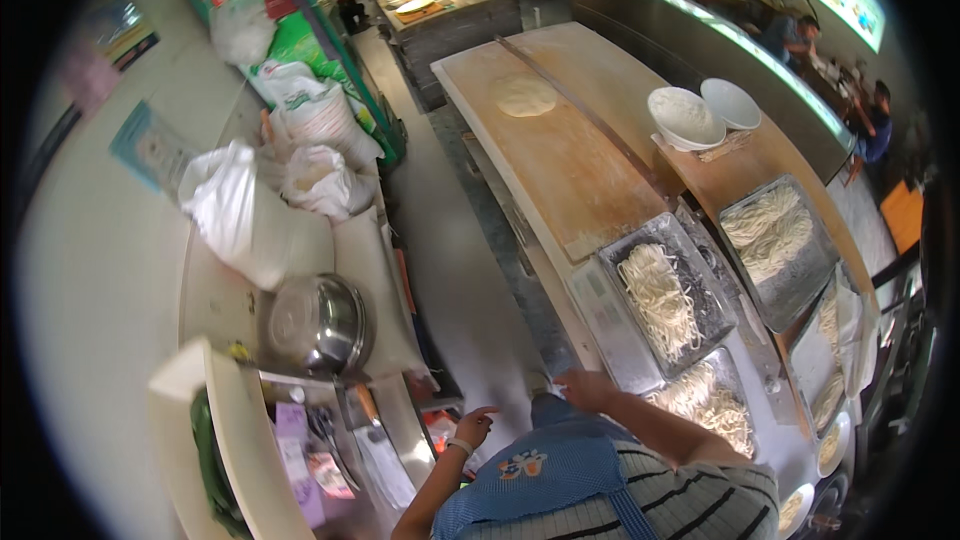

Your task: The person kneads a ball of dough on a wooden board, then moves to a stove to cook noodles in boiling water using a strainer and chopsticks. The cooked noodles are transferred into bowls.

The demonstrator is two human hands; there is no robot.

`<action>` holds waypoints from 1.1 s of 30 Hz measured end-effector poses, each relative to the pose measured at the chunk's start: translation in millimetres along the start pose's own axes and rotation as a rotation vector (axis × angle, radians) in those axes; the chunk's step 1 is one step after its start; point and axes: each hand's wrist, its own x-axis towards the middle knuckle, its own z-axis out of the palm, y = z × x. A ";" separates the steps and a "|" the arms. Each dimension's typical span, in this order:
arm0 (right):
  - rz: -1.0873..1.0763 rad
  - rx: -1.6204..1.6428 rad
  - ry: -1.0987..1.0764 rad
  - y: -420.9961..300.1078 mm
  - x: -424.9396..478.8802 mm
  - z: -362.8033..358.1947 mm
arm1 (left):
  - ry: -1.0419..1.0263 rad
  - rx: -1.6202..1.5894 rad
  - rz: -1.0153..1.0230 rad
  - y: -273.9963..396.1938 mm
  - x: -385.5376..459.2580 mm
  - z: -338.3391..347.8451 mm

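My left hand (475, 429), with a pale band at the wrist, hangs over the aisle near the left counter and holds nothing; its index finger is extended. My right hand (589, 390) is held before my blue apron (555, 469), close to the right worktable's edge, with nothing visible in it. Nearest to it are a metal tray (675, 221) of fresh noodles (660, 304) and a second heap of noodles (705, 405). A flat round of dough (526, 96) lies farther off on the floured wooden board (592, 195).
Along the left stand a steel basin (319, 326), white sacks (255, 221), a cleaver (384, 465) and a bin holding green vegetables (214, 465). On the right are white bowls (686, 116) and another noodle tray (802, 300). The aisle floor (457, 262) runs between. People sit beyond the counter.
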 end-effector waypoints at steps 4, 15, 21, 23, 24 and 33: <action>-0.102 -0.028 0.005 -0.2 87.7 -43.0 | -0.015 0.054 0.016 27.6 62.0 -59.8; -0.492 -0.035 -0.101 -64.4 347.7 -99.2 | 0.092 0.104 -0.161 15.4 164.4 -194.7; -0.250 -0.135 -0.226 -47.0 470.2 -122.7 | 0.104 0.317 -0.100 45.2 291.6 -294.6; -0.179 -0.180 -0.213 -29.3 495.9 -146.4 | 0.107 0.320 -0.038 59.8 333.8 -323.3; -0.149 -0.203 -0.198 -24.1 512.2 -161.3 | 0.118 0.314 0.008 75.3 358.3 -343.3; 0.228 0.027 0.127 6.1 645.9 -265.5 | -0.006 0.268 0.108 190.6 563.7 -474.3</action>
